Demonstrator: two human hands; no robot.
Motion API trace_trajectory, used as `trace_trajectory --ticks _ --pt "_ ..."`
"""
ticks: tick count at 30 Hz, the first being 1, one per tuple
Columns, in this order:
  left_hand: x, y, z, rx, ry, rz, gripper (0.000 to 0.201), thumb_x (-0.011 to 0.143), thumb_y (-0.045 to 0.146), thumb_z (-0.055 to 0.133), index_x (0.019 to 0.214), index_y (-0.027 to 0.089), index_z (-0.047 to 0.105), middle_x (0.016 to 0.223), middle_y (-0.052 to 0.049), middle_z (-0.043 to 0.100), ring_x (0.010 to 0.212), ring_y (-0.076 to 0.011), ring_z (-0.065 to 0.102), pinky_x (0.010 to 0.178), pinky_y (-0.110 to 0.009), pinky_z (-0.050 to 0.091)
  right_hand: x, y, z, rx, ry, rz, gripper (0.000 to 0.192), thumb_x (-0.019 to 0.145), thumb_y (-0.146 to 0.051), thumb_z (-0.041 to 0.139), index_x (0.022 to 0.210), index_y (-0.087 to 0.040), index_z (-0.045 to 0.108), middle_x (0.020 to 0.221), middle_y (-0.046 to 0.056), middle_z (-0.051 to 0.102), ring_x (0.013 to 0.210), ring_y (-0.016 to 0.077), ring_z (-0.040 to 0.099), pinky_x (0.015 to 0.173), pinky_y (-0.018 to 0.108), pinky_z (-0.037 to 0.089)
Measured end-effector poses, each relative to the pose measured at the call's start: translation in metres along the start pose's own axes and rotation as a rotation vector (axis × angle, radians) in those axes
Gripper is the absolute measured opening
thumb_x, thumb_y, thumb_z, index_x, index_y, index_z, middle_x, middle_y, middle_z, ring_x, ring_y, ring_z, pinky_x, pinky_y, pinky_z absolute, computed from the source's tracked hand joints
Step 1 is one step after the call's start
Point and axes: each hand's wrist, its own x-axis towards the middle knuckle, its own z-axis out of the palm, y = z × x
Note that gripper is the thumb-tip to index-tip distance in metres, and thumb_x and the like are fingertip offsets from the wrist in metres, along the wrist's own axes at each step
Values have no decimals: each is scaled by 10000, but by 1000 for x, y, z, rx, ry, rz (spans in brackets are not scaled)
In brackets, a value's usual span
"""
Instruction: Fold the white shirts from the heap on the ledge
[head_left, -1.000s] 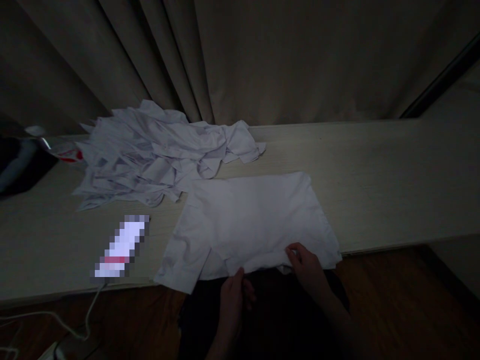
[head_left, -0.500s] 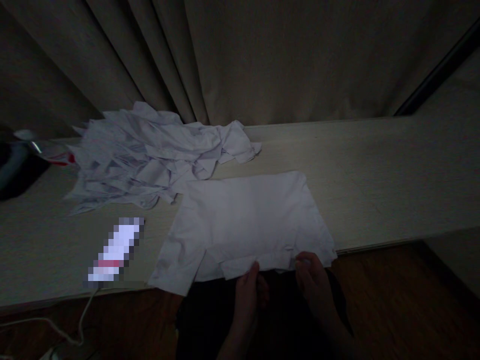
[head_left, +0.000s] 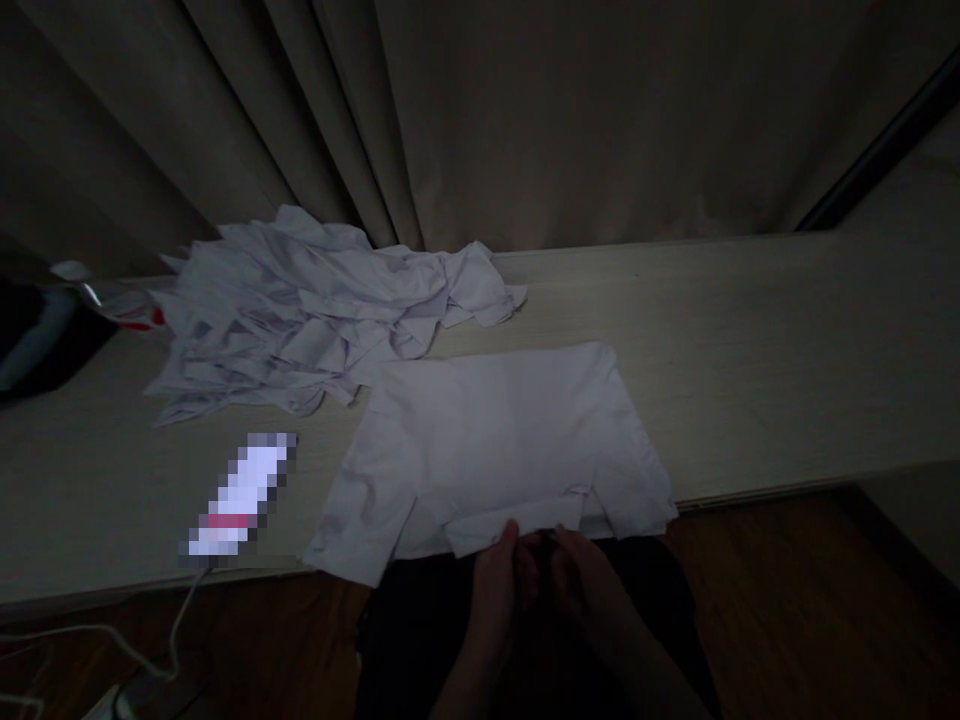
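Observation:
A white shirt [head_left: 495, 430] lies spread out at the front edge of the table, with its short sleeves angled out to either side. Its collar [head_left: 525, 515] is turned toward me. The thumb of my left hand [head_left: 499, 580] presses on the collar's edge, with the fingers curled underneath. Close beside it, my right hand [head_left: 581, 585] has its thumb and fingertips together at the same edge. In the dim light, part of its grip is hard to see.
A crumpled heap of white garments [head_left: 322, 310] lies at the back left. A lit phone [head_left: 244, 495], blurred out, has a cable [head_left: 174, 635] hanging off the front edge. Further left are a clear bottle [head_left: 124, 305] and a dark item [head_left: 45, 340]. A curtain [head_left: 585, 120] hangs behind the table.
My right hand has moved left along the collar edge, from the shirt's right part to beside my left hand. The left hand stays in place. The view has shifted slightly.

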Motion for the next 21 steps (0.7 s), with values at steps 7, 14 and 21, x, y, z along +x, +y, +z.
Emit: trace_trajectory --ticks 7,14,21 --pt "-3 3 -17 46 49 56 514 740 598 523 489 149 538 338 32 449 304 -67 386 341 -188 228 9 10 6 218 118 59 490 647 -581 669 499 -203 393 360 -97 344 303 39 276 327 190 174" --pt "7 -1 -26 26 109 -35 559 753 637 436 466 162 503 351 32 438 306 -67 398 335 -189 225 16 9 16 467 169 80 485 653 -480 708 510 -219 325 360 -124 288 289 28 211 314 189 153" --pt "-22 39 -33 609 -258 37 440 809 580 417 767 191 619 598 13 599 487 -121 556 455 -237 385 19 11 17 325 319 -13 517 621 -536 733 505 -215 344 372 -112 319 329 41 288 326 190 210"
